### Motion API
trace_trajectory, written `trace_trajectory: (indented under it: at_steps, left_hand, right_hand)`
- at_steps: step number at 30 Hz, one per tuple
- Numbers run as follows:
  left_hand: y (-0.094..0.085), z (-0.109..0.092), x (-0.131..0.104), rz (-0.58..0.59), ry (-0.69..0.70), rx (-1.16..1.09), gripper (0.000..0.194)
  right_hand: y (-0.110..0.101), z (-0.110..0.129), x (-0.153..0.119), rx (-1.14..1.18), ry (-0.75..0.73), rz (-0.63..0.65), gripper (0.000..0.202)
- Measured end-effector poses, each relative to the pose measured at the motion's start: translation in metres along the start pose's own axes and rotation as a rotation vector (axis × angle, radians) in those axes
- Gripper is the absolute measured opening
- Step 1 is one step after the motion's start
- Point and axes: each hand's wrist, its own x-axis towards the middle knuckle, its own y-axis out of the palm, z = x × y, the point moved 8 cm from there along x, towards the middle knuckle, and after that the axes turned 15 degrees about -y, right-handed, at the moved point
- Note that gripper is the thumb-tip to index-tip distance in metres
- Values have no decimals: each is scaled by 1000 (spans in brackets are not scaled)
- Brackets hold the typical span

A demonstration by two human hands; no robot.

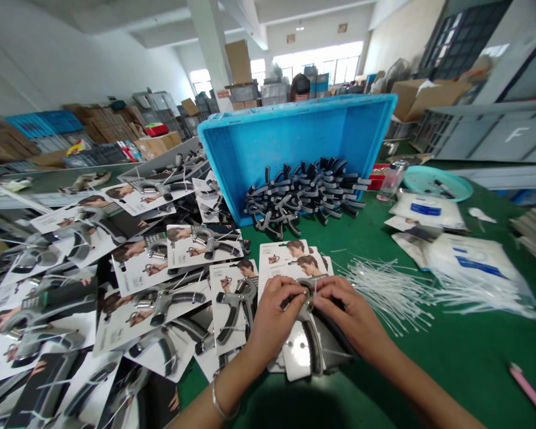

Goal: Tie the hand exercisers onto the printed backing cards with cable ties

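In front of me a grey-and-black hand grip strengthener (314, 347) lies on a printed backing card (296, 351). My left hand (274, 316) is closed on the upper end of the hand grip, fingertips near its coil. From the other side, my right hand (351, 313) pinches at the same end, thumb and forefinger pressed together. A thin white strip, maybe a zip tie, shows between the hands, partly hidden by fingers. More backing cards (282, 251) are stacked just beyond. Loose white zip ties (390, 292) lie spread to the right of my right hand.
A tilted blue crate (290, 137) holds many hand grips (304, 193). Carded hand grips (156, 307) are heaped on the left. Zip tie bags (469, 262), a turquoise tray (438, 182) and a pink pen-like stick (529, 390) lie right on the green table (469, 345). Another person (300, 86) is behind the crate.
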Motion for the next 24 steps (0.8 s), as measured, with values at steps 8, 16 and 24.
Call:
trace_trajectory:
  at_steps: [8, 16, 24]
  left_hand:
    - [0, 2, 0, 1, -1, -33, 13]
    - [1, 0, 0, 20, 18, -16, 13]
    - [0, -2, 0, 20, 24, 1, 15]
  right_hand:
    - [6, 4, -5, -15, -25, 158, 17]
    - [10, 11, -3, -70, -67, 232, 19]
    - [10, 7, -5, -54, -53, 207, 19]
